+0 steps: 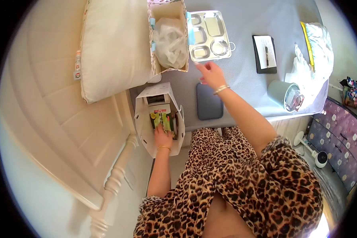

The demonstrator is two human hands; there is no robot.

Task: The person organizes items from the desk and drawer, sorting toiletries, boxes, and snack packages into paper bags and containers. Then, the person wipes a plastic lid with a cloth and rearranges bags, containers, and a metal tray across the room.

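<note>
My left hand (162,137) reaches into a white cardboard box (140,125), its fingers lying against the front of a green packet (161,114). Whether the thumb grips the packet is hidden. Other small items stand beside the packet, too small to name. Over the grey bed surface, my right hand (211,74) hangs with its fingers apart and nothing visible in them. It is just below a steel compartment tray (214,37). A dark grey rectangular lid or tray (209,102) lies below that hand.
A patterned box (151,59) holding a crumpled clear plastic bag (170,41) stands beside a cream cushion (115,47). To the right are a clipboard with paper and pen (264,51), a grey-green bin (279,93) and plastic packages (319,47). A wooden post (115,170) rises at left.
</note>
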